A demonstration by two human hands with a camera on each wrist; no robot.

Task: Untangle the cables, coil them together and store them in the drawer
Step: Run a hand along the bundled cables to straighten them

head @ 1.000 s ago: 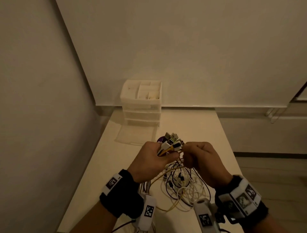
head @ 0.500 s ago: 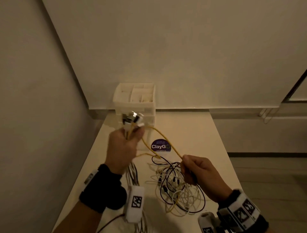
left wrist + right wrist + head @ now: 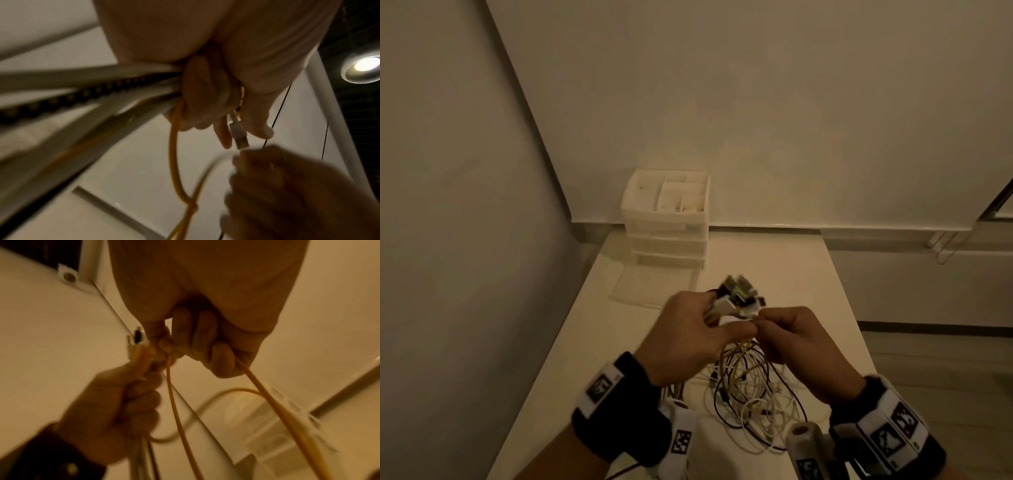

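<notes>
Hands brought back together above table (image 3: 808,274). Left hand (image 3: 688,337) clenched round gathered plug ends (image 3: 738,296); right hand (image 3: 796,337) pinching yellow cable (image 3: 179,410). Tangle (image 3: 753,401) mostly unsorted; drawer unit (image 3: 667,229) beyond.

A black wrist strap (image 3: 619,407) sits behind the left hand (image 3: 688,335), carrying white blocks with black square-patterned markers. A matching strap (image 3: 887,428) behind the right hand (image 3: 801,346) carries marker blocks and a pale cylindrical camera housing (image 3: 806,445).
</notes>
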